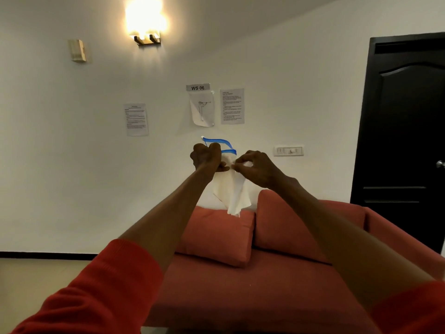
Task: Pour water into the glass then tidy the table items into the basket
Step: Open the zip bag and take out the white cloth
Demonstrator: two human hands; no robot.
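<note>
White tissue point(232, 189) in a blue-zippered bag point(220, 143) hangs at 12 o'clock: left hand point(206, 158) fisted on the bag, right hand point(255, 168) pinching the tissue.

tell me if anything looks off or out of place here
Yes. The drawing sheet under the WS 06 sign hangs crooked and curls off the wall. Also, no glass, table or basket shows; both hands hold up a zip bag with white tissue.

You face a coral sofa point(240, 290) with two cushions against a white wall; above it hang a "WS 06" label point(198, 87), printed sheets point(232, 106) and a lit lamp point(146, 22). A dark door point(407, 131) stands right of the sofa.
</note>
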